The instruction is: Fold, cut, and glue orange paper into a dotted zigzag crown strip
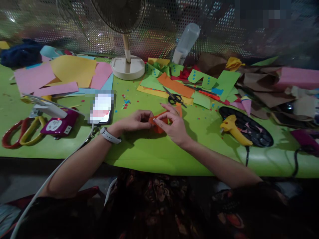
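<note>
Over the green table (139, 151), my left hand (138, 121) pinches the left end of a piece of orange paper (159, 128). My right hand (173, 124) closes thumb and fingers on the same orange paper from the right. Part of the paper sticks up behind the right hand, and the fingers hide its middle. Black-handled scissors (175, 98) lie just beyond my hands. Past them rest an orange paper strip (174, 85) and green paper strips with blue dots (195, 76).
A phone (101, 108), a purple power adapter (61, 123) and large scissors (31, 132) lie left. A yellow glue gun (235, 129) rests on a black tray (264, 136) at right. Behind stand a fan (127, 68) and an upturned bottle (188, 38). A white cable (62, 162) crosses my left arm.
</note>
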The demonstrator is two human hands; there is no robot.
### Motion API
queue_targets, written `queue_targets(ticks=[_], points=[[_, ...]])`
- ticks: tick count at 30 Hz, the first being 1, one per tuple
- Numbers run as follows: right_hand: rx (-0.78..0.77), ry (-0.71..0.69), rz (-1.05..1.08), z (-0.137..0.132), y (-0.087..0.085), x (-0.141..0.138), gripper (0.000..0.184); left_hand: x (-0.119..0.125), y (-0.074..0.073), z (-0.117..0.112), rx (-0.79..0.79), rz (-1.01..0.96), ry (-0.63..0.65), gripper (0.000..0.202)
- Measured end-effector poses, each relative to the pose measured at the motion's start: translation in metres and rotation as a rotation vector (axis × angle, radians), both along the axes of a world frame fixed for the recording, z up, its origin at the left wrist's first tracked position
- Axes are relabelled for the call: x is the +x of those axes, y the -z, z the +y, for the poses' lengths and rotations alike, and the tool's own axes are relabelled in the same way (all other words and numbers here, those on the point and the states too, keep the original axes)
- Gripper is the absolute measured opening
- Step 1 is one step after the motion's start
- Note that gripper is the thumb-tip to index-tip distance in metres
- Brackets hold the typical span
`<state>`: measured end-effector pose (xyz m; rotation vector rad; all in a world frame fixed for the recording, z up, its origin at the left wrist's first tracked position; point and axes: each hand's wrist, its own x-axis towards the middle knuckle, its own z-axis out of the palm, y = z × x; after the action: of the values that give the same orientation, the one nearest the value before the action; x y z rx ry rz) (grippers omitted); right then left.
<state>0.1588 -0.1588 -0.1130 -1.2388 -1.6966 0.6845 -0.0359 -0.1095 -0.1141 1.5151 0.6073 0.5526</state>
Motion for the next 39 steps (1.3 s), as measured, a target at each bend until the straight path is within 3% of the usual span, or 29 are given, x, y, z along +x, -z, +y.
queue_targets(ticks=[39], points=[[0.074, -0.026, 0.041, 0.0042, 0.0056, -0.0015, 0.009, -0.0011, -0.0010, 0.0019, 0.019, 0.002, 0.010, 0.017]])
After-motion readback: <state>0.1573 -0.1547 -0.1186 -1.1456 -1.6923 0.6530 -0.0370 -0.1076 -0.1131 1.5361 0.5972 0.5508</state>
